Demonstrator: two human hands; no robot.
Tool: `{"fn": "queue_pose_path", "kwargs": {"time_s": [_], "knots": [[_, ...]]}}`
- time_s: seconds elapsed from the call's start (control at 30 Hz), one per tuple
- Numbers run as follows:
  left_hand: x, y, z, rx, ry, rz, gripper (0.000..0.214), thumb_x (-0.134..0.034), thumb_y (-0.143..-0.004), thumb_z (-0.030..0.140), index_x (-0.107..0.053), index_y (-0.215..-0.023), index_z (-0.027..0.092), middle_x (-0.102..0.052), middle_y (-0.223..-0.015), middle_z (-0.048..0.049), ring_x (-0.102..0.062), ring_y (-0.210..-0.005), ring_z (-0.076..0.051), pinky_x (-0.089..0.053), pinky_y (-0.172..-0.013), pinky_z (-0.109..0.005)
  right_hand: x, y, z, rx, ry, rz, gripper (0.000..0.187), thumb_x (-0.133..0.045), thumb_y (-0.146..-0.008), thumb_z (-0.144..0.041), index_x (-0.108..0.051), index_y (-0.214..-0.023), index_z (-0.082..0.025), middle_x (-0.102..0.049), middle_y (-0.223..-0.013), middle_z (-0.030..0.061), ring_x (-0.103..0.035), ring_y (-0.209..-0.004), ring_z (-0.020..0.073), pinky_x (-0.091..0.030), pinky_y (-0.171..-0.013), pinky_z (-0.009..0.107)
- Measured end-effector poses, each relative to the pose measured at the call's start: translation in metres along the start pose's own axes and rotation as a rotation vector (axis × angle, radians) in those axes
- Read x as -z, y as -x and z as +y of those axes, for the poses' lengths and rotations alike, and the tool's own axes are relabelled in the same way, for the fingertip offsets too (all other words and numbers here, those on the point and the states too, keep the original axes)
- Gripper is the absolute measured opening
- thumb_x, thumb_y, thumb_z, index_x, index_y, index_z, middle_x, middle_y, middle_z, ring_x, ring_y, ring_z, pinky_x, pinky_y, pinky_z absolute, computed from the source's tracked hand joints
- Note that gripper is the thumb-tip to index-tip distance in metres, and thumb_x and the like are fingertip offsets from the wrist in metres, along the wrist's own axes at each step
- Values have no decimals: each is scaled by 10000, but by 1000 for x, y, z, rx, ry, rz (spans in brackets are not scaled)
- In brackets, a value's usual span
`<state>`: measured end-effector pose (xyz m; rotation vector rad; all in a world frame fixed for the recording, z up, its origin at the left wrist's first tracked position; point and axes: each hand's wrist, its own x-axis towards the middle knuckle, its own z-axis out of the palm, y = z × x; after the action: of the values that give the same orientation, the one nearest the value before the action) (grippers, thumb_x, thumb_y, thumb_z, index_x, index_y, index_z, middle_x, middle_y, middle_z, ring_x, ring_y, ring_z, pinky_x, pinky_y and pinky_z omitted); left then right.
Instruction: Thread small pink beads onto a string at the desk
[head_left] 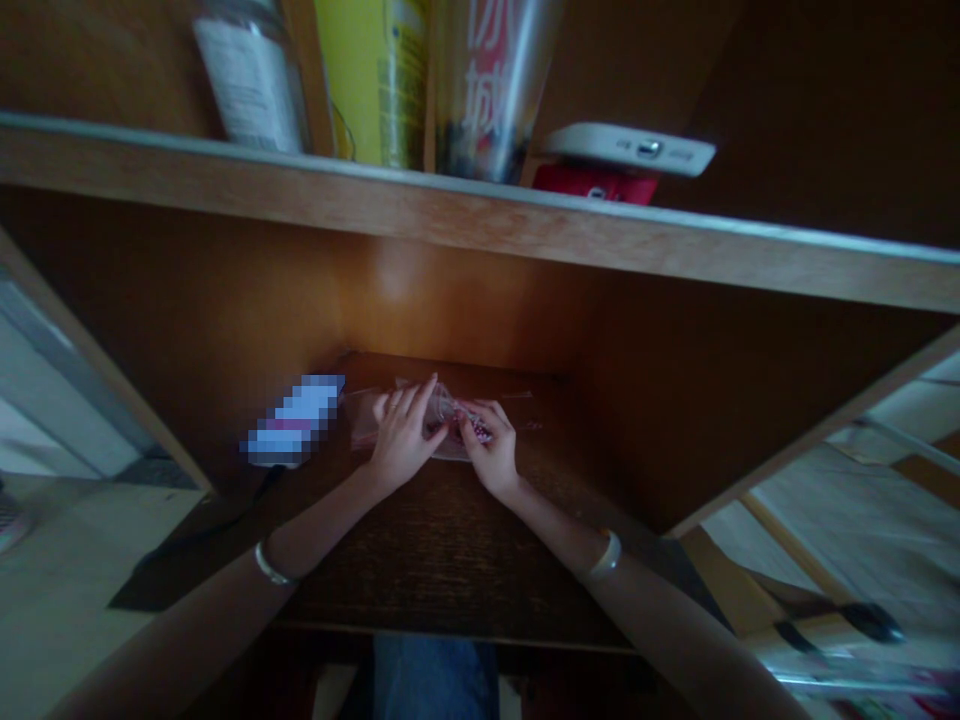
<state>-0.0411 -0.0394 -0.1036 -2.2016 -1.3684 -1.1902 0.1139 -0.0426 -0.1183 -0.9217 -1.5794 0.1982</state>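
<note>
On the dark wooden desk, a clear crinkled plastic bag (pixel 365 418) lies under and between my two hands. My left hand (pixel 401 437) grips the bag, with its thumb toward the right and its fingers reaching up over the plastic. In my right hand (pixel 495 455), thumb and fingers are closed on a small red item with white dots (pixel 481 430). That item sits at the bag's right part; whether it is inside the plastic I cannot tell. Its exact kind is too small and blurred to make out.
A lit phone (pixel 296 420) with a cable stands to the left. The shelf edge (pixel 465 215) crosses above my hands. On it are a jar (pixel 251 80), a yellow container (pixel 375 80), a clear cup (pixel 487 95) and a white device (pixel 630 147) over a red object (pixel 592 183).
</note>
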Motion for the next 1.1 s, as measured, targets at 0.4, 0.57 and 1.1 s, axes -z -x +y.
{"fn": "queue_pose_path", "kwargs": {"time_s": [0.4, 0.57, 1.1], "knots": [[-4, 1, -3, 32, -13, 105, 570, -573, -836, 467, -452, -1343, 236, -626, -1182, -103, -535, -1095, -280, -263, -985, -442, -10, 6, 16, -48, 497, -385, 305, -554, -846, -207, -631, -1141, -221, -616, -1216, 112, -541, -1133, 265, -424, -934, 471], [-2, 1, -1, 30, -25, 86, 530, -578, -837, 454, -493, -1299, 208, -627, -1178, -101, -541, -1082, -273, -278, -966, -430, -10, 7, 14, -8, 542, -517, 268, -543, -852, -149, -679, -1049, -268, -677, -1125, 55, -606, -1029, 218, -436, -913, 413], [-4, 1, -2, 41, 20, 43, 507, -575, -836, 419, -499, -1299, 228, -624, -1178, -103, -532, -1096, -289, -273, -980, -454, -8, 4, 13, -29, 565, -482, 130, -620, -813, -196, -720, -876, -249, -698, -947, 67, -580, -972, 258, -407, -855, 447]]}}
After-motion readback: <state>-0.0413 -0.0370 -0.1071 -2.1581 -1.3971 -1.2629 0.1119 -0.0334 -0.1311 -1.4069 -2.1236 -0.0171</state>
